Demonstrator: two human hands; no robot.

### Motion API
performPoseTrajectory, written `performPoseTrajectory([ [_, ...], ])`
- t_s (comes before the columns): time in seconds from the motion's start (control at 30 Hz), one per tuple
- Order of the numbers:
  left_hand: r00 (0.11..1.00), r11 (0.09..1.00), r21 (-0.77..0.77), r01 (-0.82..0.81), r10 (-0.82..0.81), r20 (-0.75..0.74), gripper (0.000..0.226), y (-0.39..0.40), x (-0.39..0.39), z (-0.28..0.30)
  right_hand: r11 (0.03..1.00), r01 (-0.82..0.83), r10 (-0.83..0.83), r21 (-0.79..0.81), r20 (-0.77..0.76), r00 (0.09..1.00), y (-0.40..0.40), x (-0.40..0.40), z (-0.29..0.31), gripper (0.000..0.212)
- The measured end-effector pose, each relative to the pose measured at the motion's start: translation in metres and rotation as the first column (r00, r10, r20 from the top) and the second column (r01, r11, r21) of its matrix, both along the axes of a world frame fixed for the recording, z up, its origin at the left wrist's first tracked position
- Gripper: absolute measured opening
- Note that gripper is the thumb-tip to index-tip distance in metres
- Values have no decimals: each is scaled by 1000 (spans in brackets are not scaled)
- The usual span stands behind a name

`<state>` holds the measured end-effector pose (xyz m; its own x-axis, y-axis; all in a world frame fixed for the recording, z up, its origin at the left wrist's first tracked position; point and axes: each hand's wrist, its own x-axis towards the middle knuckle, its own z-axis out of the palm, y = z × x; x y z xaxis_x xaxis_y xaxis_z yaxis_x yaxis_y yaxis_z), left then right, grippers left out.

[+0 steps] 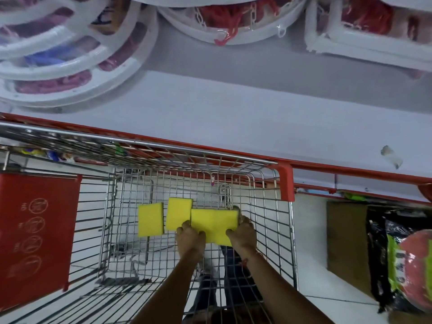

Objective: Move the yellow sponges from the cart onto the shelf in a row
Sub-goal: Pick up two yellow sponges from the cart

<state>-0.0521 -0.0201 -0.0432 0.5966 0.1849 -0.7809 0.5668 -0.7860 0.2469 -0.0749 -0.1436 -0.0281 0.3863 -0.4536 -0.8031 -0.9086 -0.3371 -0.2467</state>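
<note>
Inside the wire cart lie yellow sponges. One sponge rests at the left and a second sponge beside it. A larger yellow sponge, or two side by side, sits to the right. My left hand grips its left edge and my right hand grips its right edge. Both arms reach down into the basket. The white shelf with a red front edge runs just beyond the cart.
White round hanger racks and a square one stand at the back of the shelf. A red child-seat flap is at the cart's left. A cardboard piece and a black-green package lie on the floor at right.
</note>
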Motion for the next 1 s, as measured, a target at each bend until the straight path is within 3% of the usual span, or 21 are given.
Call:
performPoseTrajectory([
  [0.2,996,997,31,-67,69,-50,42,1,5,2,1000,-25,25,6,15,1000,-5,-6,-3,37],
  [0.53,979,970,-138,-201,198,-40,42,3,12,35,996,29,-42,88,143,989,-5,-7,21,37],
  [0.67,972,929,-287,-235,231,-49,49,20,21,53,991,39,-71,128,261,963,-6,-6,51,36],
  [0.8,978,863,-461,-206,202,-58,20,36,32,94,988,26,-81,152,370,925,-13,-8,85,33],
  [0.9,990,831,-541,-128,139,-20,33,44,44,129,982,23,-107,185,458,883,-21,-5,118,19],
  [1.0,989,788,-610,-79,138,50,31,51,56,166,973,55,-173,226,545,820,-29,-2,155,24],
])
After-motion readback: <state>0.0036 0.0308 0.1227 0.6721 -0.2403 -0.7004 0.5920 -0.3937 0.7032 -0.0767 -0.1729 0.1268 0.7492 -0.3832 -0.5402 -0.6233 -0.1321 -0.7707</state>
